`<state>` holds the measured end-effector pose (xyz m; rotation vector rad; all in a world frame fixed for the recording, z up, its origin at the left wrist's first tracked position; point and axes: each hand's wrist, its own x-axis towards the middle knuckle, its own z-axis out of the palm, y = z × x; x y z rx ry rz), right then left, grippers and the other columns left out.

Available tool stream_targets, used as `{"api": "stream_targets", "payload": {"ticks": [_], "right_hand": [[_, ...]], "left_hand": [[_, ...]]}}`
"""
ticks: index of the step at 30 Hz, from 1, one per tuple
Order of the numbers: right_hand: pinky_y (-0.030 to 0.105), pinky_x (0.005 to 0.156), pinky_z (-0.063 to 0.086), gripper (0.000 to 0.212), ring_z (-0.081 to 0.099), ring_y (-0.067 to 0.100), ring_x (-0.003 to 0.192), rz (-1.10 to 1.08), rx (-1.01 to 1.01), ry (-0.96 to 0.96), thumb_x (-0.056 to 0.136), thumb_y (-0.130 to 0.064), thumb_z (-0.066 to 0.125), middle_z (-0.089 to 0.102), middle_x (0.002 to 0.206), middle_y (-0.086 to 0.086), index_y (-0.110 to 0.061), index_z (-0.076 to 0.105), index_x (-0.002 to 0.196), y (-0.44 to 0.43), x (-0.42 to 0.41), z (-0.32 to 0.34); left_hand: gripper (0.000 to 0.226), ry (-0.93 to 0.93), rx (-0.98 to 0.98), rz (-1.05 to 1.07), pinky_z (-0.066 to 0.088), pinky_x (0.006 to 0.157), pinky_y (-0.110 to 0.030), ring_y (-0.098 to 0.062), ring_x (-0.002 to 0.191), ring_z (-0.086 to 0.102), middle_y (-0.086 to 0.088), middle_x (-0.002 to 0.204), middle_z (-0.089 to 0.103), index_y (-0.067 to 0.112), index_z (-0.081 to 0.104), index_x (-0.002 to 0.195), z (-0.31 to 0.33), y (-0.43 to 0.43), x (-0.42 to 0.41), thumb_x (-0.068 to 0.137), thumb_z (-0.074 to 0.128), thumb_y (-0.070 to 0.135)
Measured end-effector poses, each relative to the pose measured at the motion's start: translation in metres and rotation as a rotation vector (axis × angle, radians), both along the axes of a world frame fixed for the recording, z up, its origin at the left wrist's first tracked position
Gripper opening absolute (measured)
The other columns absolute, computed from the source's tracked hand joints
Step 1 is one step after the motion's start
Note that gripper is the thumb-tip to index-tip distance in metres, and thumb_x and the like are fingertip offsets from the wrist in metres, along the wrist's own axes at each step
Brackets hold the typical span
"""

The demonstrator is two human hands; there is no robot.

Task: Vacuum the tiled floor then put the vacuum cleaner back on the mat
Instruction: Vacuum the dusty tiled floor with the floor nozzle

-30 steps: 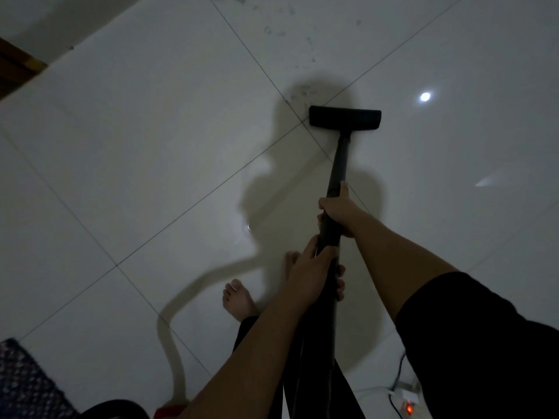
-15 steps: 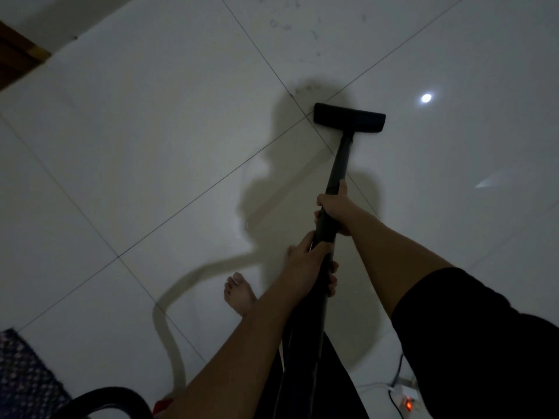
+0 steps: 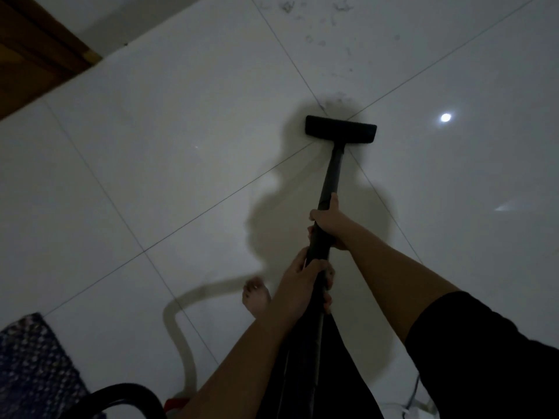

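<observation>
A black vacuum wand (image 3: 332, 173) runs from my hands down to its flat black floor head (image 3: 341, 129), which sits on the white tiled floor (image 3: 181, 146) at a crossing of grout lines. My right hand (image 3: 331, 222) grips the wand higher up. My left hand (image 3: 302, 282) grips it lower, nearer my body. Dust and hair specks (image 3: 329, 31) lie on the tiles beyond the head. The black hose (image 3: 127, 394) curves along the bottom edge. A dark patterned mat (image 3: 30, 367) lies at the bottom left corner.
A brown wooden door or frame (image 3: 33, 55) fills the top left corner. My bare foot (image 3: 257, 294) stands on the tile beside the wand. A red part of the vacuum (image 3: 177, 403) shows at the bottom. White cables (image 3: 414, 397) lie at the bottom right.
The floor head has slid a little farther from me toward the dust specks. The hose loop has come further into view at the bottom left. Both hands keep their grip.
</observation>
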<state>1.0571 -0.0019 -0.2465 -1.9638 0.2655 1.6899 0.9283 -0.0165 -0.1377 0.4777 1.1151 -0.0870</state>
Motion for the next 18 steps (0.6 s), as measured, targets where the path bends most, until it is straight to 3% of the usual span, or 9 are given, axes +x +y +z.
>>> {"api": "stream_targets", "payload": {"ticks": [6,14,18], "right_hand": [[0.035,0.057,0.05,0.088,0.056,0.021,0.066,0.033,0.02,0.0,0.096,-0.004,0.046,0.05,0.125,0.023,-0.041,-0.012,0.151,0.027,-0.012,-0.003],[0.035,0.056,0.05,0.086,0.055,0.021,0.063,0.016,0.039,-0.037,0.096,-0.004,0.046,0.052,0.099,0.017,-0.04,-0.009,0.151,0.04,-0.003,-0.012],[0.035,0.055,0.05,0.087,0.055,0.021,0.063,0.008,0.047,-0.061,0.095,-0.004,0.047,0.052,0.105,0.02,-0.04,-0.008,0.152,0.048,0.013,-0.018]], "left_hand": [[0.021,-0.012,0.04,0.048,0.039,0.037,-0.021,-0.016,0.038,0.044,0.0,0.051,0.057,0.02,0.054,0.109,0.001,0.021,-0.008,0.096,0.043,0.009],[0.028,-0.026,0.088,-0.011,0.041,0.037,-0.022,-0.015,0.038,0.044,0.0,0.051,0.055,0.02,0.05,0.122,-0.01,0.036,-0.001,0.097,0.042,0.009],[0.035,-0.022,0.083,-0.027,0.042,0.037,-0.023,-0.015,0.037,0.045,0.0,0.049,0.054,0.022,0.045,0.13,-0.022,0.041,0.014,0.098,0.041,0.009]]}}
